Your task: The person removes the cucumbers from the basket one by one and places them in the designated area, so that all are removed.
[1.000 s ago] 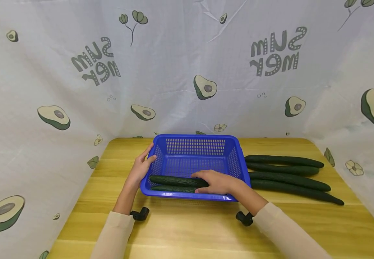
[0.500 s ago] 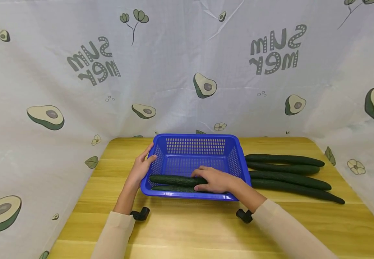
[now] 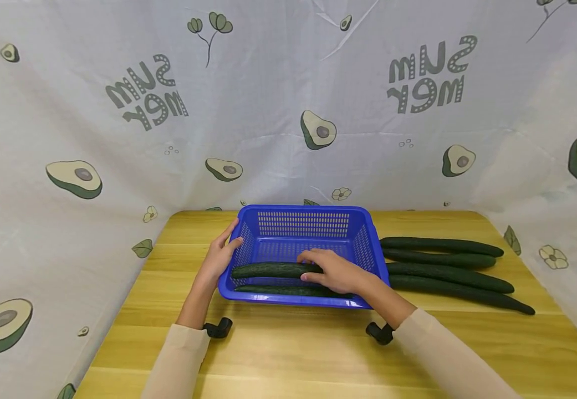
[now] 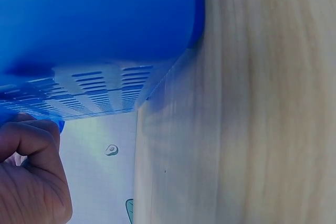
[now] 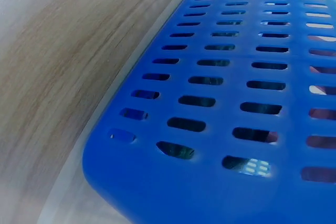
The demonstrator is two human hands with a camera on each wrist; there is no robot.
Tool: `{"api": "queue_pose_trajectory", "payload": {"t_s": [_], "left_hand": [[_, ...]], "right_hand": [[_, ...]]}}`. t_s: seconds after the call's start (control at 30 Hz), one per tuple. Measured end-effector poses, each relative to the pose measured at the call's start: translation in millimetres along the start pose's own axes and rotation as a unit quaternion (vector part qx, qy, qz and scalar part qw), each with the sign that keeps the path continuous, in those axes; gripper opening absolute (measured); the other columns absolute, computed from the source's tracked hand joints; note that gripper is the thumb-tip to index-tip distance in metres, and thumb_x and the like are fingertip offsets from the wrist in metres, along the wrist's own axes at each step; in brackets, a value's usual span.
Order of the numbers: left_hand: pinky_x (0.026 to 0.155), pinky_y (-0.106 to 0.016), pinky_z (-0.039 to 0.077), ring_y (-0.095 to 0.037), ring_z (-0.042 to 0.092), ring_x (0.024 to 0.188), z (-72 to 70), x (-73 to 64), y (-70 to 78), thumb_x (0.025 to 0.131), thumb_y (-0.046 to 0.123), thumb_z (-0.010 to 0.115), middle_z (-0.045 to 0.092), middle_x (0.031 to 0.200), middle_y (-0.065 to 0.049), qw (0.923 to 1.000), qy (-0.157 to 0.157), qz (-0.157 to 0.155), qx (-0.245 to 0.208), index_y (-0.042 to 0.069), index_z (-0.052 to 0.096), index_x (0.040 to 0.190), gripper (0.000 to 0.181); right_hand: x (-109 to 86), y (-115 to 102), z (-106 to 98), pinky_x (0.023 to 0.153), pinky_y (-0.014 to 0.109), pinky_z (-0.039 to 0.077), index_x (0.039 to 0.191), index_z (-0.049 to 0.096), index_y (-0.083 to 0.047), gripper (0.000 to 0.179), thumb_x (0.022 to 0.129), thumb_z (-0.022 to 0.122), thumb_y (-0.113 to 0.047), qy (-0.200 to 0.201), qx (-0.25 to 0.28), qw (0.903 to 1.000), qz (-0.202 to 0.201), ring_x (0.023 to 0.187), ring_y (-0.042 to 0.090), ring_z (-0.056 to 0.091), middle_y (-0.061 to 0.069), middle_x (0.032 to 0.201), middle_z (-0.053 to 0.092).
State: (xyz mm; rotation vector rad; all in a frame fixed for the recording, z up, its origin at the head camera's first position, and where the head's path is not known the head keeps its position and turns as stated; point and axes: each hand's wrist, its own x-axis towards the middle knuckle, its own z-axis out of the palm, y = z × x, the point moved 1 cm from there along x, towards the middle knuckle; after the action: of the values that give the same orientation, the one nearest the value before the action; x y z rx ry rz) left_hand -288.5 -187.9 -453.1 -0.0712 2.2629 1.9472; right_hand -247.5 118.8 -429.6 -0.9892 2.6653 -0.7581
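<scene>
A blue slotted plastic basket (image 3: pixel 303 209) stands on the table in the head view. My left hand (image 3: pixel 216 257) grips its left rim, thumb over the inside. The left wrist view shows those curled fingers (image 4: pixel 44 135) at the basket's side (image 4: pixel 105 30). Inside the basket, my right hand (image 3: pixel 335 271) holds a long dark green cucumber (image 3: pixel 268 270) near its right end, thumb on the near side and fingers over the far side. A second cucumber (image 3: pixel 278 290) lies along the front wall. In the right wrist view the slotted wall (image 5: pixel 157 177) hides most of the right hand.
Several cucumbers (image 3: pixel 443 244) lie side by side on the wooden table (image 3: pixel 288 354), right of the basket, their left ends close to its wall. A white curtain (image 3: pixel 268 83) printed with avocados hangs behind and along both sides.
My right hand has raised its cucumber slightly and moved it away from the front wall, showing more of the second cucumber. The left hand stays on the rim.
</scene>
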Motion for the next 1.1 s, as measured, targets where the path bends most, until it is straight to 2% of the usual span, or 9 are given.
{"api": "queue_pose_trajectory", "payload": {"t_s": [0.3, 0.53, 0.77, 0.93, 1.1], "left_hand": [[0.085, -0.033, 0.060, -0.033, 0.063, 0.120, 1.2, -0.1, 1.9, 0.107, 0.030, 0.056, 0.027, 0.170, -0.004, 0.9999, 0.004, 0.004, 0.010, 0.046, 0.035, 0.159, 0.058], [0.084, -0.035, 0.060, -0.033, 0.063, 0.121, 2.4, -3.0, 1.1, 0.106, 0.028, 0.056, 0.032, 0.168, -0.008, 1.0000, 0.006, 0.002, 0.004, 0.044, 0.035, 0.159, 0.059], [0.079, -0.039, 0.061, -0.026, 0.067, 0.105, 2.6, -3.1, 1.3, 0.106, 0.027, 0.056, 0.034, 0.167, -0.008, 0.9998, 0.002, 0.017, -0.010, 0.043, 0.037, 0.159, 0.058], [0.082, -0.046, 0.062, -0.018, 0.067, 0.094, 1.0, -4.1, 1.2, 0.107, 0.028, 0.056, 0.030, 0.169, -0.007, 0.9999, -0.004, 0.008, -0.014, 0.044, 0.035, 0.159, 0.059], [0.077, -0.040, 0.062, -0.017, 0.068, 0.092, -0.8, -5.9, 1.0, 0.107, 0.029, 0.056, 0.032, 0.168, -0.008, 0.9998, -0.003, -0.002, -0.020, 0.044, 0.033, 0.159, 0.060]], "right_hand": [[-5.5, -5.2, -8.9, 0.107, 0.049, 0.050, 0.138, 0.062, -0.017, 0.037, 0.104, 0.063, -0.031, 0.064, 0.016, 0.9978, -0.001, 0.129, 0.027, 0.058, 0.004, 0.135, 0.064], [-13.3, -11.0, -21.3, 0.108, 0.051, 0.049, 0.140, 0.062, -0.018, 0.039, 0.104, 0.062, -0.035, 0.098, 0.000, 0.9952, 0.000, 0.133, 0.030, 0.055, 0.005, 0.139, 0.061], [-23.8, -20.1, -40.0, 0.107, 0.053, 0.048, 0.140, 0.062, -0.019, 0.039, 0.104, 0.062, -0.035, 0.137, -0.020, 0.9903, -0.010, 0.134, 0.030, 0.054, 0.007, 0.140, 0.060], [-32.3, -19.0, -45.7, 0.109, 0.056, 0.047, 0.140, 0.062, -0.018, 0.040, 0.103, 0.063, -0.035, 0.145, -0.010, 0.9893, 0.001, 0.136, 0.032, 0.052, 0.007, 0.142, 0.059], [-43.0, -12.3, -47.5, 0.111, 0.060, 0.044, 0.141, 0.062, -0.018, 0.042, 0.104, 0.061, -0.038, 0.148, 0.000, 0.9887, 0.020, 0.140, 0.033, 0.048, 0.008, 0.145, 0.057]]}}
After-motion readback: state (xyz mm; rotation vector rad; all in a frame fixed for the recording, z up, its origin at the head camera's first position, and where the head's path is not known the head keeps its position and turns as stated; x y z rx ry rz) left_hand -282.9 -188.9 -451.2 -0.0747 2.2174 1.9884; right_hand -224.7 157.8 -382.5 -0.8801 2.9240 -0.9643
